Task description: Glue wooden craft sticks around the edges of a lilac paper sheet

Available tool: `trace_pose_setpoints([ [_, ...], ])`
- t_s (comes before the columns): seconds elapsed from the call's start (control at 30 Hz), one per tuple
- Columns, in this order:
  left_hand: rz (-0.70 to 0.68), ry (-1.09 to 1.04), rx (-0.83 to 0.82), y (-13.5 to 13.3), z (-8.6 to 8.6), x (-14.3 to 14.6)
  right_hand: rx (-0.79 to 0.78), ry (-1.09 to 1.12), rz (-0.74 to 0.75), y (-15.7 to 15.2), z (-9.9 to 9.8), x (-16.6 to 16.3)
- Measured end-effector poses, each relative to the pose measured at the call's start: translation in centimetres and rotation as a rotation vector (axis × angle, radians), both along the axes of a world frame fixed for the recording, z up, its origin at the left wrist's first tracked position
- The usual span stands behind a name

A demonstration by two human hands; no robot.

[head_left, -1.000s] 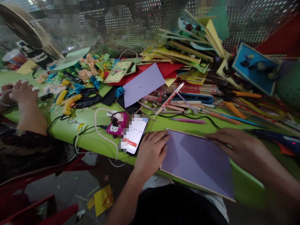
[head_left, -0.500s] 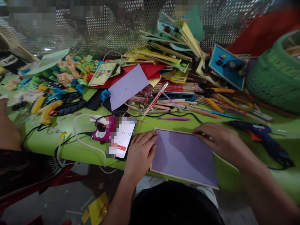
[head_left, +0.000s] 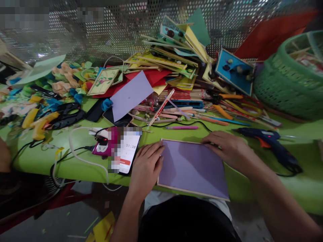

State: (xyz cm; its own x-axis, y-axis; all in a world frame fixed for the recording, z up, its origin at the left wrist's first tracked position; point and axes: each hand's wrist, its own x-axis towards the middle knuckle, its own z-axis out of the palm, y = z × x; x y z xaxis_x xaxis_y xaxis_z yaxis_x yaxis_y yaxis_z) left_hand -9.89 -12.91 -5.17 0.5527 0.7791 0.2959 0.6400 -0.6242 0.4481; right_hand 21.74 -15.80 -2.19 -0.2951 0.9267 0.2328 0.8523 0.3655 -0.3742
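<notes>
far left, one arm (head_left: pixel 3 158) of another person is cut off by the frame edge. on the green table (head_left: pixel 45 158) beside it i count one yellow glue gun (head_left: pixel 37 122) and one pair of black scissors (head_left: pixel 68 116). right of these, one white cable (head_left: pixel 75 148) loops toward one pink power bank (head_left: pixel 104 146), and one phone (head_left: pixel 127 151) lies touching it.

there are two purple things: a loose sheet (head_left: pixel 131 94) farther off, and the framed board (head_left: pixel 191 168) at the near edge, right in front of me. my left hand (head_left: pixel 146 164) lies flat and spread, palm down, fingers together on the board's left edge, holding nothing. my right hand (head_left: pixel 227 149) rests loose on the board's far right corner with its fingers along the far edge, gripping nothing.

one pink pen (head_left: pixel 181 127) lies just beyond the board. right of my hand sits one blue glue gun (head_left: pixel 270 143), and far right one green basket (head_left: pixel 290 84).

part of the phone screen is blurred out. the basket runs off the right edge. the board's near edge overhangs the table above my lap. the sticks and cards piled at the far side are too tangled to count.
</notes>
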Motion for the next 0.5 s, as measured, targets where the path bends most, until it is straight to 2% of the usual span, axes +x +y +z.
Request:
trace_pose_setpoints([
  [0.2, 0.003, 0.008, -0.001, 0.0, -0.1, -0.1, -0.006, 0.012, -0.033, -0.1, 0.3, 0.2],
  [0.5, -0.021, -0.02, 0.057, 0.2, -0.3, -0.3, 0.075, 0.084, -0.264, -2.2, 1.6, 2.1],
])
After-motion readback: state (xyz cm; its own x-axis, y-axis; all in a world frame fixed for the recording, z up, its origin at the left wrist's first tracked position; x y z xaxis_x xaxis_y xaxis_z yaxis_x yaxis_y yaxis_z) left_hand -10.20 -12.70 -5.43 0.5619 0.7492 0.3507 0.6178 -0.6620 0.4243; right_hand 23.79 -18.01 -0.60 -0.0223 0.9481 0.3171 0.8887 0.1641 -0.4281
